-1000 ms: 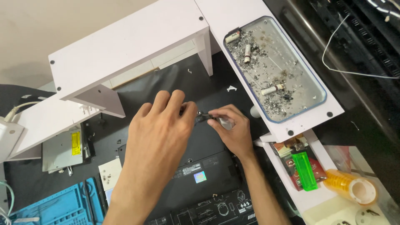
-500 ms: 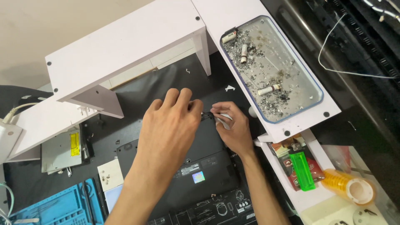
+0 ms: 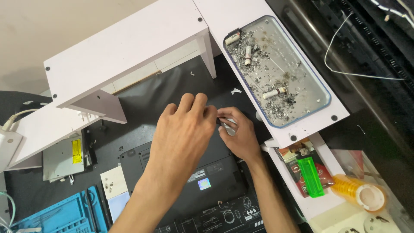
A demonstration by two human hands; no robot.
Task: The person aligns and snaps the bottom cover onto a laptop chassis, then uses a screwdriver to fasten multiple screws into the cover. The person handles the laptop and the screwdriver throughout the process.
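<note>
A black laptop (image 3: 215,181) lies upside down on a dark mat, its underside with small stickers facing me. My left hand (image 3: 183,133) rests over its far edge, fingers bent down together. My right hand (image 3: 239,136) is beside it, pinching a small silver tool (image 3: 227,127) whose tip points toward my left fingertips. What lies under the fingers is hidden.
A white shelf unit (image 3: 125,47) stands over the mat. On it sits a clear tray (image 3: 276,69) with ash and cigarette butts. A green lighter (image 3: 311,177) and yellow tape roll (image 3: 360,192) lie at right. A blue tool tray (image 3: 60,215), metal drive (image 3: 64,157) and white pad (image 3: 114,183) are at left.
Both hands have stayed over the laptop's far edge, with the fingers shifting slightly. The view has drifted a little.
</note>
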